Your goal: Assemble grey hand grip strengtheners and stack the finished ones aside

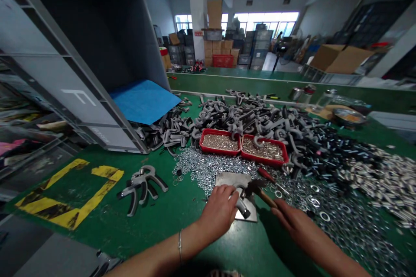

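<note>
My left hand is closed around a grey-and-black hand-grip part, pressing it down on a small metal plate. In my right hand is the wooden handle of a hammer. The hammer's dark, blurred head is just over the plate, close to the part; whether they touch I cannot tell. Behind the plate lies a screwdriver with a red handle. Several grey-and-black hand grips rest together on the green table, left of my left hand.
Two red trays of small metal pins stand beyond the plate, before a heap of grey handles. Loose washers and metal sleeves spread to the right. A large grey crate lies tipped at left, near yellow-black floor-style tape.
</note>
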{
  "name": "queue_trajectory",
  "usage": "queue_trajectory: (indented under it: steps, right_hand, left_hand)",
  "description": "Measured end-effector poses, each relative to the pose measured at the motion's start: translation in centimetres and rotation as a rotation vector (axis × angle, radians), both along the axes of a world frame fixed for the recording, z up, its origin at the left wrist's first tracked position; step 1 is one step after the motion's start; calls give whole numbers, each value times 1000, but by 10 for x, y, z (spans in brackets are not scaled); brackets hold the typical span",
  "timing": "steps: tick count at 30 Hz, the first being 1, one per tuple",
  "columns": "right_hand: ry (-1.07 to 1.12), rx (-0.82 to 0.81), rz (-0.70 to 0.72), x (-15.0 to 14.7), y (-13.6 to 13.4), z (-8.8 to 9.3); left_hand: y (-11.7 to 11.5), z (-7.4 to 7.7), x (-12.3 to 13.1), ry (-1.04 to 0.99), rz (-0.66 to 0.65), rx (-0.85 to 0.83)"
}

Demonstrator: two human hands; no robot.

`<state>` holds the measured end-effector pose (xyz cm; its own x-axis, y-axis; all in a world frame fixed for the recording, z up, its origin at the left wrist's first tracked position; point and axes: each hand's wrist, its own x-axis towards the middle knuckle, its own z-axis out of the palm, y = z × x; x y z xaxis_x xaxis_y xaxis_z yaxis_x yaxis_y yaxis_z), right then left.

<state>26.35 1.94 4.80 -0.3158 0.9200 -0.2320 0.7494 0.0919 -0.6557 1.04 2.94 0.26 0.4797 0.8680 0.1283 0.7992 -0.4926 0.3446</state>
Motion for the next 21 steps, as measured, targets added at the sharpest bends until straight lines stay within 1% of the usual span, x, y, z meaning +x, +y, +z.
queue_trajectory:
  steps: [2,4,6,8,10,12,13,15,16,17,18,19,21]
  right_hand:
    - [62,23,4,-8,-1,10]
    - [49,65,6,-16,0,16]
    - [-41,37,35,-22,2,13]
    - [-61,-47,66,-23,4,5]
    - [55,-131,41,-19,3,-2]
    - [183,-213,-69,-8,-2,-7]
    - [208,-252,-132,0,-4,-9]
    - [164,-279,-192,20,-8,-12]
    - [101,-243,-189,30,-7,-13]
    - [23,-170,-173,39,-4,-15]
    - [-59,-69,-146,46,1,-17]
    - [-135,47,-117,50,9,-19]
    - [-293,269,-66,50,32,-26]
  left_hand:
    - [-3,-8,0,-52,100,-1]
    - [-6,-18,2,-75,181,-1]
    - [-8,-25,4,-75,232,-3]
    - [-8,-28,5,-77,250,-8]
    - [-5,-25,4,-100,230,-18]
    - [0,-15,2,-156,198,-56]
    - [4,-8,0,-206,196,-108]
    - [13,5,-6,-361,200,-299]
    - [19,11,-9,-444,194,-405]
    - [24,15,-12,-506,188,-479]
    - [30,18,-16,-535,182,-503]
    - [35,18,-19,-524,183,-474]
    - [43,14,-27,-413,212,-333]
